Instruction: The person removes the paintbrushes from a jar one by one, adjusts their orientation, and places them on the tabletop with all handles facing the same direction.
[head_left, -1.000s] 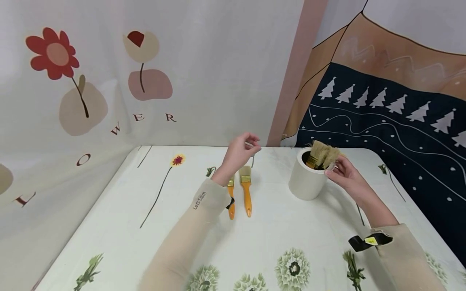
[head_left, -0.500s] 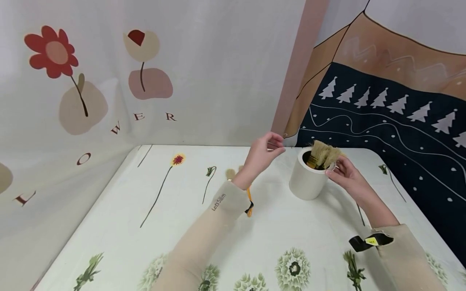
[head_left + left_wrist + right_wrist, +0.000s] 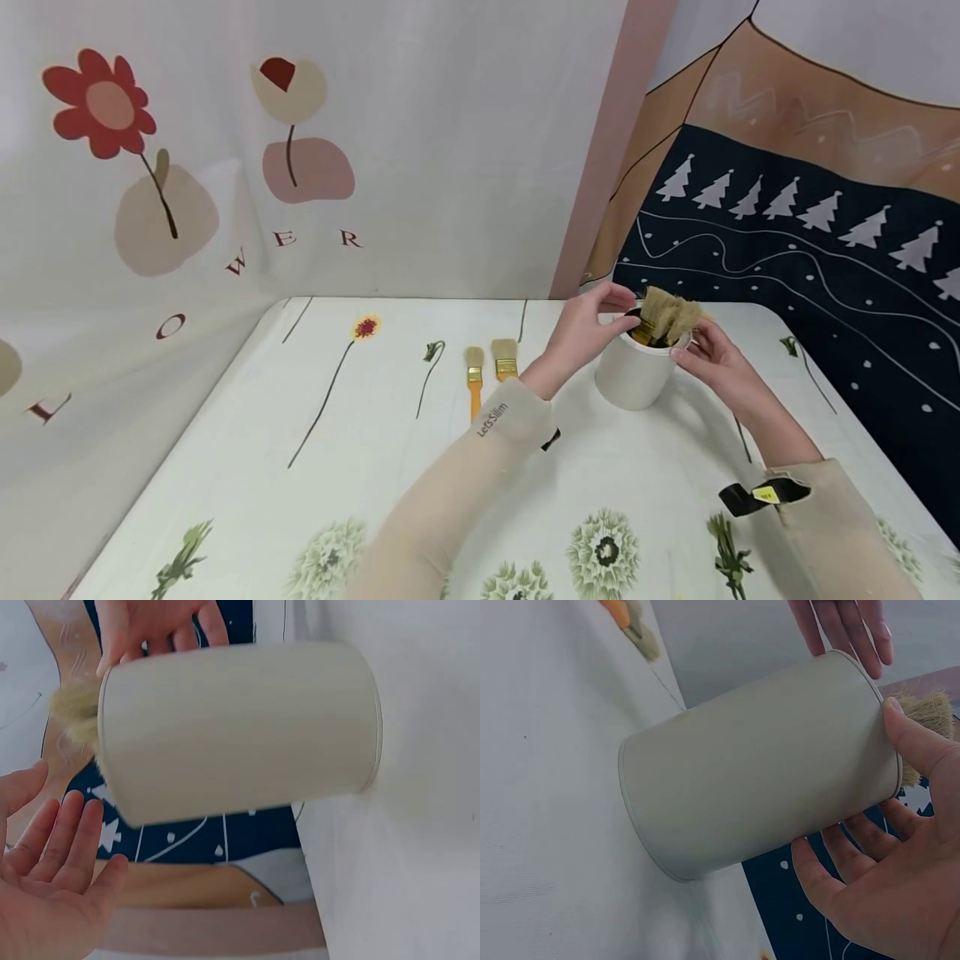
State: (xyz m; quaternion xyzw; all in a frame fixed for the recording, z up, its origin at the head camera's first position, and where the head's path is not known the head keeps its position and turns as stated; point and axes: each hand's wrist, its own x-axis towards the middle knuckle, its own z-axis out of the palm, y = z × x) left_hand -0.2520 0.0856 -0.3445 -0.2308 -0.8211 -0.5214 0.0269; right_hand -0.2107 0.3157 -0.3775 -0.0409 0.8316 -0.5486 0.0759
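Observation:
A white cylindrical container (image 3: pixel 633 379) stands upright at the table's right back, with paintbrushes (image 3: pixel 670 317) in it, bristles up and leaning right. My right hand (image 3: pixel 716 367) holds it from the right, thumb at the rim and fingers along the side, as the right wrist view shows. At its left rim is my left hand (image 3: pixel 577 337); in the left wrist view its fingers (image 3: pixel 56 847) are spread, beside the container's mouth, with nothing in them. Two more paintbrushes with orange handles, a narrower one (image 3: pixel 474 375) and a wider one (image 3: pixel 506 358), lie left of the container, partly behind my left sleeve.
A white cloth with printed flowers covers the table (image 3: pixel 375 517). Behind it hangs a pale curtain (image 3: pixel 450 167) with flower prints, and a dark cloth (image 3: pixel 750 242) with white trees hangs at the right. Black straps (image 3: pixel 765 497) sit at both sleeves.
My left hand has moved right, from above the two lying paintbrushes to the container's rim. My right hand and the container have stayed in place.

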